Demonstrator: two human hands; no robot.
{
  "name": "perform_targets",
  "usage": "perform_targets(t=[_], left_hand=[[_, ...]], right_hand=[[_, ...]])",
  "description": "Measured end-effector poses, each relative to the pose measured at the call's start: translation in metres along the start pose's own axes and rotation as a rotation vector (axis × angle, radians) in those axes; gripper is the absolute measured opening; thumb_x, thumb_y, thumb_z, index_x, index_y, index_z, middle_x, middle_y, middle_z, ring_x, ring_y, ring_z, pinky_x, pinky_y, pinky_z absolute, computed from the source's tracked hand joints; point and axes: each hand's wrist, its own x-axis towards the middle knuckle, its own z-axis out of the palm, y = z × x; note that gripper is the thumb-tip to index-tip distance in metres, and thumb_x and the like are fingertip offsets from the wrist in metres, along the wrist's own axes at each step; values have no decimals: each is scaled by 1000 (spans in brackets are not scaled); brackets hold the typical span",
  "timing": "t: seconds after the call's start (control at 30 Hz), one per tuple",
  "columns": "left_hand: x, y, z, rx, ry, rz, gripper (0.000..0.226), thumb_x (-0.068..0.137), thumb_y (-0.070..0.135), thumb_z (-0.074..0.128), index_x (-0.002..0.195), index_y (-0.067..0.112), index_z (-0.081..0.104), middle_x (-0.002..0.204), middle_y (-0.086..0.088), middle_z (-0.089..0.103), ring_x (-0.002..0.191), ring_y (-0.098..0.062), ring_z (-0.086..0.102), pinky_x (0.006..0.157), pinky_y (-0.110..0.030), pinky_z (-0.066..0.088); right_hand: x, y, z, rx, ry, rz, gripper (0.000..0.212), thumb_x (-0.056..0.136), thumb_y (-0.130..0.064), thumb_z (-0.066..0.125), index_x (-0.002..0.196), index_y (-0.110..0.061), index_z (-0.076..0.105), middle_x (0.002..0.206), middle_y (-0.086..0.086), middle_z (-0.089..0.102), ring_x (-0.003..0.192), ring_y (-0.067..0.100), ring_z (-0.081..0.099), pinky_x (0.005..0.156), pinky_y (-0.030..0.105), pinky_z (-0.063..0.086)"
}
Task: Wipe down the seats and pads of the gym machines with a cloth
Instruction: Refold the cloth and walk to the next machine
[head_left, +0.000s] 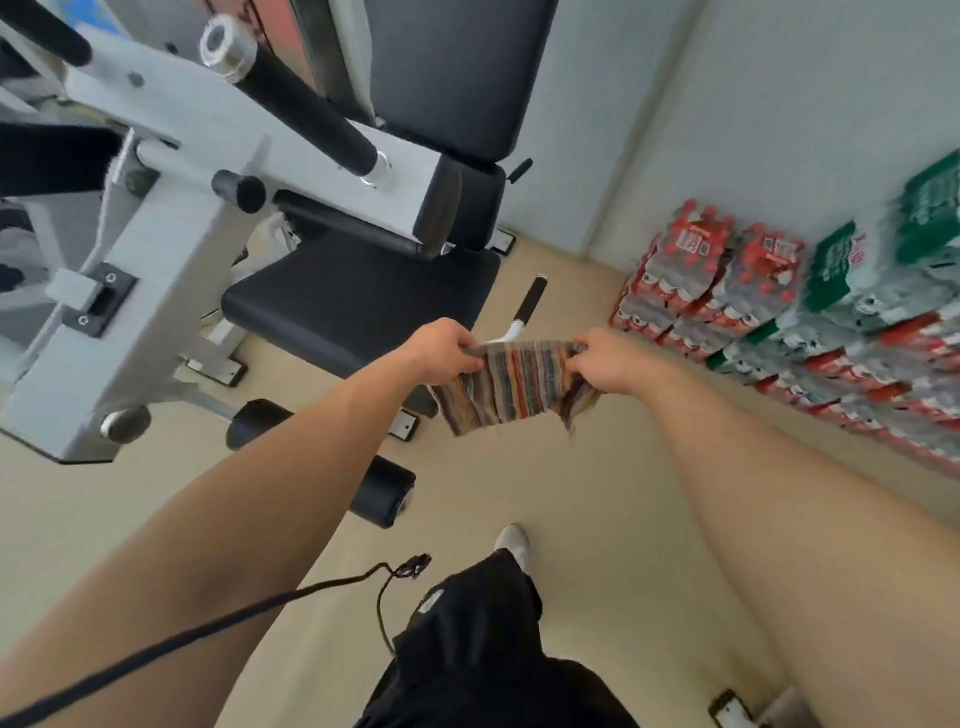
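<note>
A striped, many-coloured cloth (511, 384) hangs stretched between both hands in mid-air. My left hand (441, 351) pinches its top left corner and my right hand (615, 364) pinches its top right corner. Just beyond the hands is the black seat pad (353, 301) of a white gym machine, with its black back pad (457, 73) upright behind it. Two black roller pads (382, 496) sit low near the floor, below my left forearm. The cloth touches no pad.
The machine's white frame (156, 249) and black foam bars (306, 111) fill the left. A black-grip lever (530, 301) stands beside the seat. Shrink-wrapped packs of bottles (769, 291) are stacked along the right wall. Beige floor lies underfoot, with a black cord (208, 629) hanging near my leg.
</note>
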Motion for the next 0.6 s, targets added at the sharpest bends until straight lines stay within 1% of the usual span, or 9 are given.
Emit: perform_targets(t=[0.07,0.13,0.2,0.23,0.3,0.37,0.43,0.53,0.6], left_hand=[[19,7,0,-16,13,-23,12,96,29,63,103,25,72,94,5,69,90,-11,67,71,-23,49],[37,17,-2,-41,21,-45,6,96,29,63,96,29,69,95,5,68,90,-10,66,69,-22,49],[51,25,-3,-70,24,-78,6,96,30,63,92,32,66,96,3,68,90,-13,66,71,-26,55],[58,28,-3,-84,31,-99,5,96,30,63,93,31,66,98,2,68,92,-15,67,76,-31,58],[71,32,-3,-98,55,-138,6,96,30,62,98,28,68,99,2,69,94,-18,67,84,-38,60],[86,37,-1,-107,81,-186,8,96,29,62,99,27,68,98,2,68,95,-18,67,87,-38,58],[102,43,-2,-121,107,-246,13,96,30,62,102,24,72,97,2,70,96,-18,67,88,-36,56],[123,53,-7,-181,166,-337,16,96,31,63,98,22,75,92,2,72,89,-16,68,80,-32,55],[133,61,-10,-225,219,-403,16,96,33,63,95,23,75,89,5,72,84,-12,67,72,-27,52]], right_hand=[[21,2,-21,-70,-50,-14,15,94,-16,51,87,-15,64,84,4,66,74,17,59,68,31,45],[44,3,-46,-90,-77,-44,19,97,-20,51,80,-19,60,80,1,63,75,18,58,71,31,46],[64,3,-63,-89,-114,-63,23,97,-20,50,75,-20,58,74,0,62,72,18,58,64,28,44],[74,2,-71,-103,-135,-73,23,96,-19,51,74,-20,57,73,0,62,70,17,58,59,26,41],[98,1,-83,-158,-178,-109,19,95,-18,52,79,-17,61,79,2,64,73,18,59,58,25,40],[127,0,-94,-197,-219,-151,16,94,-18,53,87,-12,66,89,7,67,82,21,61,63,27,42],[157,-2,-107,-227,-263,-191,17,92,-20,54,90,-11,69,93,9,68,87,24,63,69,30,45],[199,-7,-129,-299,-330,-262,18,93,-25,54,94,-14,69,90,5,68,87,23,63,75,32,47],[225,-13,-144,-318,-392,-322,17,93,-24,53,85,-17,66,86,5,67,82,21,61,73,32,46]])
